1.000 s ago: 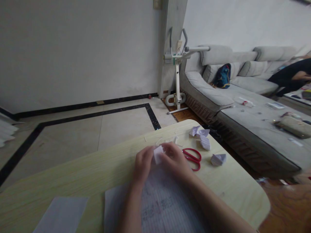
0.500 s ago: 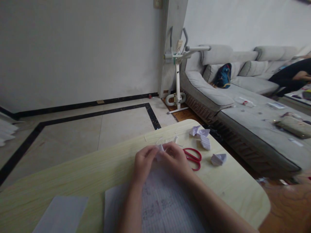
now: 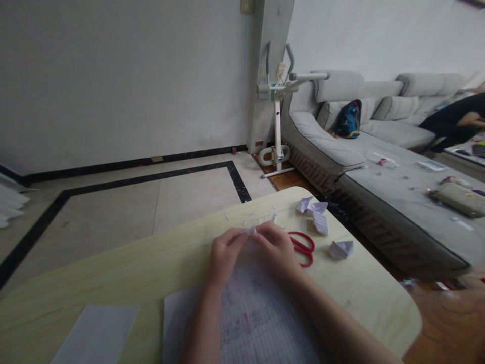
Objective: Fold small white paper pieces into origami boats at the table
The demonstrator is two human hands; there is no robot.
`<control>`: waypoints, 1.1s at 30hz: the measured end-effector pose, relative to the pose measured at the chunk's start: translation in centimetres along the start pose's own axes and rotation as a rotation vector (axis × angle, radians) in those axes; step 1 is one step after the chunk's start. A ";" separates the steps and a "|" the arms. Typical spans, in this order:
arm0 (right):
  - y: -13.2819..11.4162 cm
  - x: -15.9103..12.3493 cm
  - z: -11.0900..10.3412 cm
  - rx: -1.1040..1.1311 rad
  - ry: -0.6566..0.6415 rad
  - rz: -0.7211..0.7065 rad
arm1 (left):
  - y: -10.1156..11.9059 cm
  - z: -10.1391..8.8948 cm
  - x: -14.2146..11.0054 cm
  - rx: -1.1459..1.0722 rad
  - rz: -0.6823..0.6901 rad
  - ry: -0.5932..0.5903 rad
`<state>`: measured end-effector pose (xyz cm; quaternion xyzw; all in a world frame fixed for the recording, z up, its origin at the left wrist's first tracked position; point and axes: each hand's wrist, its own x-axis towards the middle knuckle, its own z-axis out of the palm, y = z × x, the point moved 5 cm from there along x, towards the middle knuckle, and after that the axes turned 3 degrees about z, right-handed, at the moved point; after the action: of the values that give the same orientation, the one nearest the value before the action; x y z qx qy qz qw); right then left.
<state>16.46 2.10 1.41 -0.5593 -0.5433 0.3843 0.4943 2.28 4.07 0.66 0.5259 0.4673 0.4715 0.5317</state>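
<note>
A small piece of folded white paper (image 3: 249, 231) is pinched between both hands above a written sheet. My left hand (image 3: 226, 253) is closed on its left side, thumb and fingertips together. From the right, my right hand (image 3: 276, 246) grips the other side in the same way. My fingers cover most of the folded piece. Under my forearms lies a lined sheet with handwriting (image 3: 261, 318). Red-handled scissors (image 3: 303, 248) rest just right of my right hand, their blades hidden. Several folded paper shapes (image 3: 320, 222) lie further right on the table.
A blank white paper (image 3: 98, 333) lies at the left of the pale wooden table (image 3: 151, 268). Thin white strips (image 3: 249, 219) lie beyond my hands. An exercise machine (image 3: 278, 111) and a grey sofa (image 3: 397, 202) stand past the table; a person in dark clothes (image 3: 454, 119) bends at far right.
The folded paper between my fingers has tipped lower and shows less height. My hands have barely shifted and still grip it. The table items stay in place.
</note>
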 end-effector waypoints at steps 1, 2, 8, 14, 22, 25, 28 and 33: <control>0.1 0.0 0.0 0.004 -0.003 0.005 | 0.0 0.0 0.0 0.003 -0.001 -0.005; 0.1 0.0 0.0 0.012 -0.008 0.012 | 0.0 0.0 0.0 0.003 -0.003 -0.005; 0.4 -0.2 0.2 0.046 -0.012 0.047 | -0.4 0.0 0.0 -0.011 -0.005 0.010; 0.4 0.0 0.1 0.030 -0.002 0.043 | -0.1 -0.1 -0.1 0.020 0.017 -0.010; 0.6 -0.1 0.1 0.080 0.013 0.039 | 0.0 0.1 -0.1 0.029 0.035 -0.029; 0.3 -0.1 0.0 0.078 0.010 0.023 | 0.1 0.2 -0.1 0.019 0.035 -0.046; 0.0 -0.2 -0.2 0.051 0.024 0.007 | 0.2 0.2 -0.1 0.027 0.045 -0.047; -0.1 0.0 -0.4 0.053 0.029 0.009 | 0.4 0.2 -0.2 0.041 0.051 -0.041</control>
<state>16.82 2.04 1.58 -0.5539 -0.5231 0.3926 0.5152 2.46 3.89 1.08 0.5581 0.4522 0.4642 0.5183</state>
